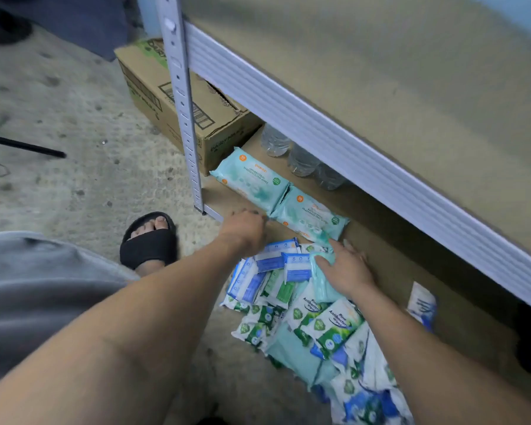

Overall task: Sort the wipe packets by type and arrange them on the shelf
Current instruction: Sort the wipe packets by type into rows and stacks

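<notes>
Forearms low: right hand [347,268] gripped a teal packet [321,282] at the bottom shelf's [390,259] front edge, just beside two placed teal packs [281,194]. Left hand [246,231] curled there, hold unclear. Mixed pile [304,317] straddled that edge, so a careless drag could have scattered it!

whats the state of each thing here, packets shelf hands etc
teal packets: lying flat, end to end on the bottom shelf
held teal packet: gripped by right hand, not yet placed
mixed pile: unsorted, heaped together
left hand: fingers curled at the shelf's front edge, grip unclear
cardboard box: top closed
water bottles: upright on the bottom shelf
</notes>
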Tool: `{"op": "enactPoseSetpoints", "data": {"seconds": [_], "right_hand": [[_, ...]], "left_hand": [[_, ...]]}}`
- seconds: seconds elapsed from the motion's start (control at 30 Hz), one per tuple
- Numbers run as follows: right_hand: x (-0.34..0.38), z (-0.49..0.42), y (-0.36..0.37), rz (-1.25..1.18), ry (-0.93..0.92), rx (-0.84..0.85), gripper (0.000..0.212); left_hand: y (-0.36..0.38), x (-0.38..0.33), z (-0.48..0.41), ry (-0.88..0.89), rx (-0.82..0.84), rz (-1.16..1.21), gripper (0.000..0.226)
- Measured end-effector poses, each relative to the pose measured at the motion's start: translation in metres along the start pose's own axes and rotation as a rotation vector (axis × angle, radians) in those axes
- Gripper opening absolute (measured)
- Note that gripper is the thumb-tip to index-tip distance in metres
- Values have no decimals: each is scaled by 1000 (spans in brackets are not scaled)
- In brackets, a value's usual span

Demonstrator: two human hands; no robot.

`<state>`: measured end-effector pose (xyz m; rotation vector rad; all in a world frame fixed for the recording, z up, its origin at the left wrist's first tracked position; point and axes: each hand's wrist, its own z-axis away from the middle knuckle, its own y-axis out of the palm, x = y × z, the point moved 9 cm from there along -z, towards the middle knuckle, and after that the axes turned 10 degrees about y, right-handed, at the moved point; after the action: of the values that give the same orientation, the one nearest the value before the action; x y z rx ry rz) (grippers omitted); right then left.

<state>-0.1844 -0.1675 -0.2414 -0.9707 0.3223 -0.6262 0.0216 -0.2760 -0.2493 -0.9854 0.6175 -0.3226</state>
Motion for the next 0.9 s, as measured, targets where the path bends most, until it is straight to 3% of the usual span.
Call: {"op": "enactPoseSetpoints", "data": {"seconds": [0.2, 0.53, 0.9], "right_hand": [[-37, 73, -10, -17, 8, 11, 68], [-112, 162, -25, -148, 74, -37, 57], [-166, 174, -15, -201, 37, -87, 56]], "left_hand": [[-19, -39, 61, 28, 15, -26, 53], [-23, -107, 118, 107, -3, -29, 58], [54, -127, 145, -43, -52, 298, 55]]}}
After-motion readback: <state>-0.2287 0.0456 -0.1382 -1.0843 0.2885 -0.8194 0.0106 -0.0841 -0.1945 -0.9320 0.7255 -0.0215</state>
